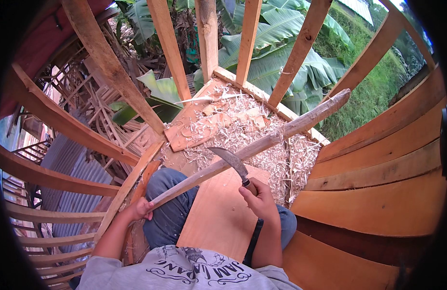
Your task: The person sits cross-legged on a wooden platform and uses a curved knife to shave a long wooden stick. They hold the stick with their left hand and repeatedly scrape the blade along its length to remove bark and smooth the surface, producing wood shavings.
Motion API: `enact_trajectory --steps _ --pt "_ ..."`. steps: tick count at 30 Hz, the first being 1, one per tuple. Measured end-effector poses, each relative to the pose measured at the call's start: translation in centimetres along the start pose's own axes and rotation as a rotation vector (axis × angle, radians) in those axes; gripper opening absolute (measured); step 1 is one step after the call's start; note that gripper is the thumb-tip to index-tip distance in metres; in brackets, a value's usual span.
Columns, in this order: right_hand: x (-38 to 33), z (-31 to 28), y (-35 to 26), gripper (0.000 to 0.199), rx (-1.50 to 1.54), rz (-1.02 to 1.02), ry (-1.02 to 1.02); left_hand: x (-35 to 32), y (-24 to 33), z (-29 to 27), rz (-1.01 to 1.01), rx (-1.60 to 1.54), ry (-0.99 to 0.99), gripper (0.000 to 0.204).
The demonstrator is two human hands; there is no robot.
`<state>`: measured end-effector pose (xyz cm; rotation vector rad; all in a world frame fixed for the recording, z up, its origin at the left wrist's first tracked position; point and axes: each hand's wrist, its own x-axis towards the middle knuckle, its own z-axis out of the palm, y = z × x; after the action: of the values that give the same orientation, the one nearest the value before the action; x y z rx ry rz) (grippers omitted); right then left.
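Note:
A long, rough wooden pole [262, 145] slants across my lap, its far end raised to the upper right. My left hand [143, 209] is closed around the pole's near end beside my left knee. In my right hand [260, 197] is a sickle [230, 159] with a curved dark blade, gripped by its short handle. The blade points up and to the left and overlaps the pole's middle in view; whether it touches the wood I cannot tell. Beneath both lies a flat, smooth wooden board [218, 212] between my legs.
Pale wood shavings [271, 166] cover the floor ahead, around a loose plank piece [197, 133]. Upright wooden slats [300, 53] ring the front and left. Stacked planks [368, 193] form a wall at my right. Banana leaves [276, 43] and grass lie beyond the slats.

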<state>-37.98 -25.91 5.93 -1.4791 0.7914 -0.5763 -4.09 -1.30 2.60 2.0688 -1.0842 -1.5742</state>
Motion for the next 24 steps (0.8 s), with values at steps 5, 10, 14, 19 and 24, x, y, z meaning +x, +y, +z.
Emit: enact_trajectory --steps 5,10,14,19,24 --pt "-0.1 -1.9 -0.8 0.022 0.318 0.103 0.411 -0.4 0.8 -0.2 0.019 0.05 -0.001 0.084" --pt "0.4 0.1 -0.4 0.025 -0.201 -0.157 0.679 0.1 0.2 -0.3 0.016 0.0 -0.027 0.083" --pt "0.8 -0.4 0.4 0.017 -0.384 -0.292 0.837 0.0 0.0 -0.3 -0.013 -0.013 -0.046 0.083" --pt "-0.1 -1.7 0.9 0.017 0.166 -0.113 0.632 0.1 -0.1 -0.1 -0.031 0.009 -0.029 0.09" --pt "-0.5 0.6 -0.8 0.021 -0.071 -0.071 0.119 0.3 -1.4 0.0 -0.011 -0.013 -0.003 0.084"
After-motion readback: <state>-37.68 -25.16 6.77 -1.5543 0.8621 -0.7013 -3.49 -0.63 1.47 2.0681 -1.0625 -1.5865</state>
